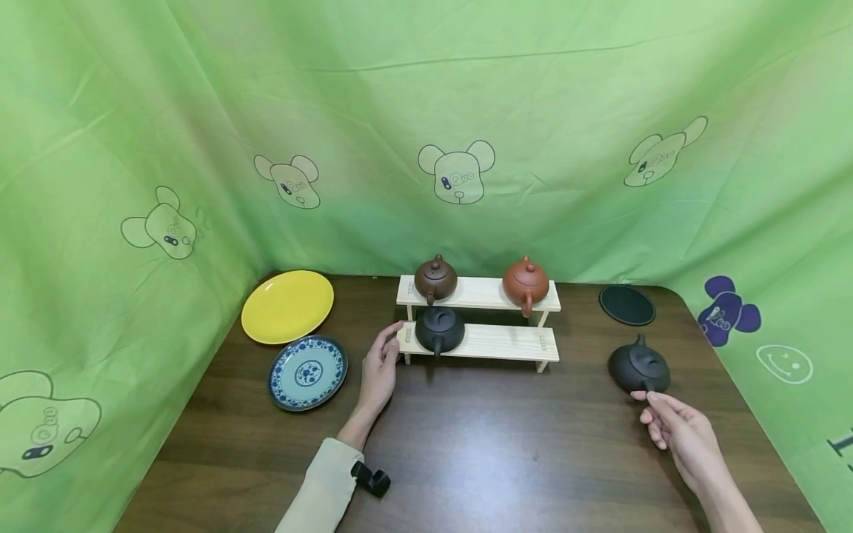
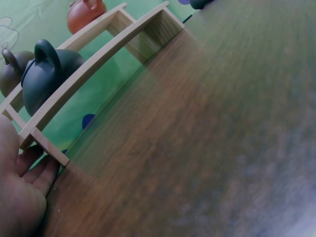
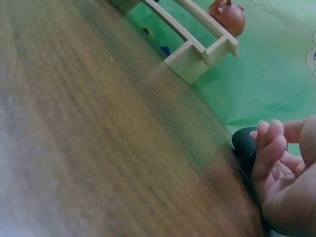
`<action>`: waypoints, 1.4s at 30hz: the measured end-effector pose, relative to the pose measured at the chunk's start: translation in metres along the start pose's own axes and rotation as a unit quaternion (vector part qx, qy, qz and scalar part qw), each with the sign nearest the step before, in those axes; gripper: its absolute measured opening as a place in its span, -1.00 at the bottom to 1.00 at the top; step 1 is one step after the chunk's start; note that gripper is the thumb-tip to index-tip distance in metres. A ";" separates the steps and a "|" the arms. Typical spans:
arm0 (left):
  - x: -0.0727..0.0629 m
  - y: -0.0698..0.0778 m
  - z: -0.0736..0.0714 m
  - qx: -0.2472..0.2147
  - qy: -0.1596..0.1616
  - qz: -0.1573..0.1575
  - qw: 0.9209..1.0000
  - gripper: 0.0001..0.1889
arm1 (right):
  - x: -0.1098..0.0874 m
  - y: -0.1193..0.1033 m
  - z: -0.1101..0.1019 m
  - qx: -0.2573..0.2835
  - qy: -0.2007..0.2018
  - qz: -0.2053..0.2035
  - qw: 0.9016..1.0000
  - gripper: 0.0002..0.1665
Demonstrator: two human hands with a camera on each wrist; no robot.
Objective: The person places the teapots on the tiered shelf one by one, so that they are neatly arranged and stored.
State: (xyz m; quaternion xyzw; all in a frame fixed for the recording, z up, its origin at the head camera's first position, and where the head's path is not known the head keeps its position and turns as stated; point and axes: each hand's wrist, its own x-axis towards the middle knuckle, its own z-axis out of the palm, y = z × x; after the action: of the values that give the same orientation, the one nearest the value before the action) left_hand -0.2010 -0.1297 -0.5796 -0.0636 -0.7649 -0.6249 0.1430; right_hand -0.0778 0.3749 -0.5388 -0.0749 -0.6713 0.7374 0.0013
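Note:
A black teapot (image 1: 638,366) is at the right of the table, its spout facing away from me. My right hand (image 1: 686,437) pinches its handle between thumb and index finger, the other fingers curled below. In the right wrist view, those fingers hide much of the teapot (image 3: 243,144). At the left end of a two-tier wooden stand (image 1: 500,342), my left hand (image 1: 380,374) grips the lower shelf. The left wrist view shows fingers (image 2: 43,173) curled in behind the stand's leg. Another black teapot (image 1: 440,330) sits on that lower shelf, near this hand.
On the upper shelf stand a dark brown teapot (image 1: 436,278) at left and a reddish-brown teapot (image 1: 526,281) at right. A yellow plate (image 1: 288,307) and a blue patterned plate (image 1: 308,374) lie at left. Behind the right-hand teapot lies a dark round coaster (image 1: 627,305). Green cloth (image 1: 460,89) surrounds the table.

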 end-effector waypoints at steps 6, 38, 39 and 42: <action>-0.001 0.002 -0.002 -0.005 -0.001 0.004 1.000 -0.59 | 0.000 -0.001 0.004 -0.041 0.005 -0.003 0.999 -0.61; 0.006 -0.025 -0.002 -0.011 -0.018 -0.052 0.998 -0.63 | -0.008 -0.002 0.020 0.043 0.038 -0.031 0.998 -0.58; 0.006 -0.024 -0.002 -0.007 -0.016 -0.049 0.999 -0.62 | -0.008 -0.003 0.021 0.043 0.035 -0.034 0.998 -0.58; 0.004 -0.018 -0.002 -0.009 -0.013 -0.047 0.999 -0.62 | -0.007 -0.005 0.026 0.048 0.032 -0.043 0.997 -0.58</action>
State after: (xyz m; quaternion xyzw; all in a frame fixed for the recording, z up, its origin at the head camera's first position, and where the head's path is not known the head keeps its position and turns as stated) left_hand -0.2098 -0.1357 -0.5949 -0.0366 -0.7634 -0.6366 0.1027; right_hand -0.0738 0.3486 -0.5310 -0.0694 -0.6376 0.7651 0.0582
